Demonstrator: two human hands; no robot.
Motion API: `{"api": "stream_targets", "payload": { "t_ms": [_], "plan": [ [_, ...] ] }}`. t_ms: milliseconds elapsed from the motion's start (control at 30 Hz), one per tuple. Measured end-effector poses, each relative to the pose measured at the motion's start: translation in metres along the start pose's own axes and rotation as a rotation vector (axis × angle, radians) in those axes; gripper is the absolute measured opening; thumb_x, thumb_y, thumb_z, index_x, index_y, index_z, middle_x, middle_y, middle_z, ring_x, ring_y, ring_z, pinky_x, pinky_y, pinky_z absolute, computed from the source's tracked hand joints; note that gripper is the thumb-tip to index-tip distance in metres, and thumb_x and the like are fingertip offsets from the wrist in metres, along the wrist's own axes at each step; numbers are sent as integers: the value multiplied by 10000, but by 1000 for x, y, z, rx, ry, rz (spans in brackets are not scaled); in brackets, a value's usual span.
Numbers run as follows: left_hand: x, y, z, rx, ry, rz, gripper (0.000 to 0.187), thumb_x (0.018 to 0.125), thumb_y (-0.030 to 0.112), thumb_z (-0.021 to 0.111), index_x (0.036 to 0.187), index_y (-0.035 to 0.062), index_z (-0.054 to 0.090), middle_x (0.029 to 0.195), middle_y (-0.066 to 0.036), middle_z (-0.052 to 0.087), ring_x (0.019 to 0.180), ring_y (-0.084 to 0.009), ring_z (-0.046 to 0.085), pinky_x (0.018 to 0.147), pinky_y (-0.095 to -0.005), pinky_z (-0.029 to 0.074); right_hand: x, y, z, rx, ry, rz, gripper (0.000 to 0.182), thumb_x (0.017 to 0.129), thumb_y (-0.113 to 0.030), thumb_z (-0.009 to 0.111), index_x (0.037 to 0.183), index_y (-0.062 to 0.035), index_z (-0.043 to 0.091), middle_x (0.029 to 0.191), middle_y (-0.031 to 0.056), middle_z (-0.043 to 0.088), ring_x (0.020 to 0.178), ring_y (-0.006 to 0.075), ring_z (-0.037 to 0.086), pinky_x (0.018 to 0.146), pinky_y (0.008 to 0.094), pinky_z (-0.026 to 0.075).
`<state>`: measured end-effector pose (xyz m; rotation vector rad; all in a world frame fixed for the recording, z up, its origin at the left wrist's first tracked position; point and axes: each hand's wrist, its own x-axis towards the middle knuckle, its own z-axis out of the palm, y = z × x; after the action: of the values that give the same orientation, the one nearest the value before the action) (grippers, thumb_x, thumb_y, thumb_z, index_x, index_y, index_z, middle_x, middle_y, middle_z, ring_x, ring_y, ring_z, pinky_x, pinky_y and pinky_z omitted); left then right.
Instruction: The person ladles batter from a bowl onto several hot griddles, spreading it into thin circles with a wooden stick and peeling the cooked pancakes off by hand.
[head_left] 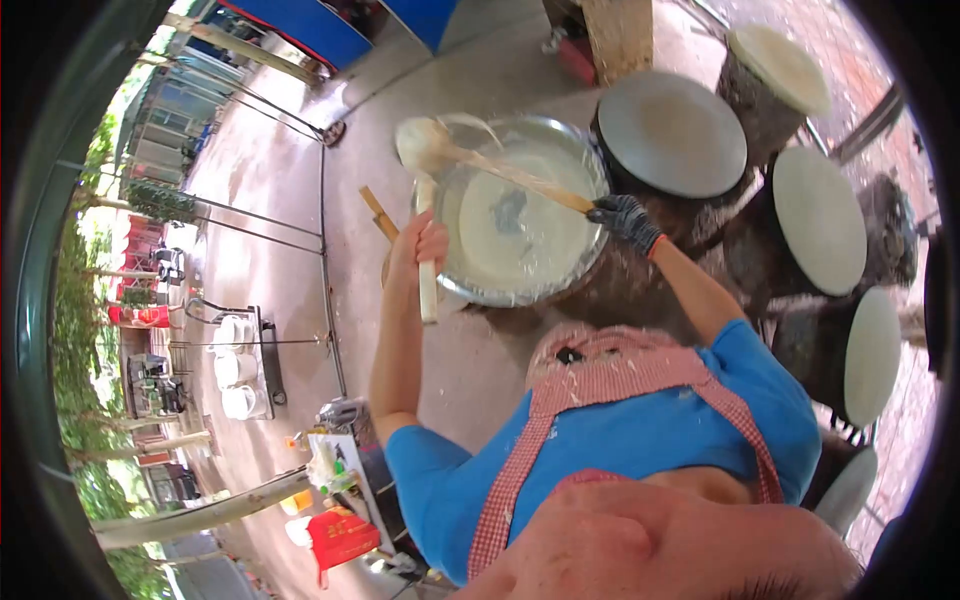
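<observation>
My left hand (425, 243), bare, is closed around a pale flat wooden handle (428, 290) at the left rim of a wide metal basin (470, 292). The handle's far end meets a batter-coated ladle (422, 147), so its tip is hidden. My right hand (627, 222), in a dark grey knitted glove, grips the end of the ladle's long wooden shaft, which slants across the basin. Creamy white batter (490, 225) fills much of the basin, with a greyish patch in the middle. A brown wooden stick (376, 210) shows beside my left hand.
Several round griddles stand at the right, the nearest griddle (672, 135) beside the basin. A cart (268, 362) with white buckets (236, 368) is at the left. A red bag (340, 540) lies lower left; a wooden post (620, 40) rises at the back.
</observation>
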<state>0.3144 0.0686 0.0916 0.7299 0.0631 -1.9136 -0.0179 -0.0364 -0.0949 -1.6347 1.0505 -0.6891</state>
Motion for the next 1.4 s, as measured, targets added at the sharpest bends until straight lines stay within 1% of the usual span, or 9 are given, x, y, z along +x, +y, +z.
{"api": "stream_targets", "payload": {
  "t_ms": [233, 333, 500, 600, 767, 967, 1233, 1300, 1400],
  "plan": [
    [-6, -16, -24, -107, -316, -397, 180, 900, 237, 387, 773, 109, 388, 555, 15, 302, 373, -57, 261, 270, -161, 235, -120, -25, -26, -188, 252, -25, 334, 694, -295, 680, 894, -37, 609, 746, 114, 611, 737, 178, 584, 672, 309, 447],
    [20, -40, -11, 303, -400, -62, 217, 898, 225, 393, 733, 84, 390, 553, 13, 300, 381, -57, 270, 263, -162, 242, -151, -7, -9, 227, 352, 13, 333, 705, -335, 662, 865, -47, 608, 775, 131, 601, 737, 176, 581, 707, 286, 442],
    [38, -81, 44, 85, 157, -619, 281, 897, 224, 384, 630, 145, 346, 513, 25, 284, 336, -66, 241, 240, -177, 224, -267, 27, 16, -274, 565, 186, 320, 712, -321, 648, 858, -40, 605, 771, 115, 610, 684, 218, 576, 648, 314, 450],
    [60, -107, 69, 503, -317, -710, 314, 907, 236, 342, 608, 145, 316, 488, 20, 284, 328, -69, 255, 238, -191, 241, -338, -42, -15, -377, 628, 438, 288, 716, -312, 636, 834, -51, 610, 736, 137, 585, 621, 238, 560, 572, 317, 445],
    [71, -287, 139, 567, -521, -853, 217, 915, 189, 295, 835, 72, 459, 536, 7, 292, 339, -76, 257, 263, -207, 261, -447, -1, -17, -291, 1221, 197, 270, 723, -322, 625, 832, -76, 615, 694, 143, 573, 581, 214, 548, 542, 343, 421],
    [114, -523, 131, 196, 2, -1606, 226, 906, 145, 312, 964, -51, 408, 550, -16, 328, 404, -93, 322, 340, -223, 321, -642, 45, 60, -66, 1164, 895, 347, 711, -399, 591, 833, -75, 605, 773, 164, 583, 688, 310, 546, 643, 365, 427],
    [38, -842, 193, 408, -346, -2125, 311, 912, 180, 305, 1070, -57, 428, 546, -5, 285, 370, -65, 283, 312, -211, 283, -819, -20, 85, -61, 1750, 1630, 352, 730, -370, 599, 880, -52, 596, 793, 178, 592, 736, 328, 566, 656, 366, 443],
    [35, -922, 218, 769, -627, -2064, 293, 900, 195, 356, 632, 76, 354, 525, 2, 287, 362, -88, 283, 298, -219, 256, -840, -28, 60, -159, 2090, 1517, 374, 752, -366, 573, 1015, -100, 565, 822, 166, 588, 724, 341, 563, 622, 402, 438],
    [7, -1011, 240, 1323, -1114, -1489, 333, 823, 88, 470, 1029, 268, 280, 492, 25, 261, 322, -55, 254, 270, -185, 202, -859, -9, -1, -681, 2196, 1146, 419, 768, -325, 562, 1136, -134, 499, 840, 164, 586, 718, 346, 559, 613, 415, 435]
  ]
}}
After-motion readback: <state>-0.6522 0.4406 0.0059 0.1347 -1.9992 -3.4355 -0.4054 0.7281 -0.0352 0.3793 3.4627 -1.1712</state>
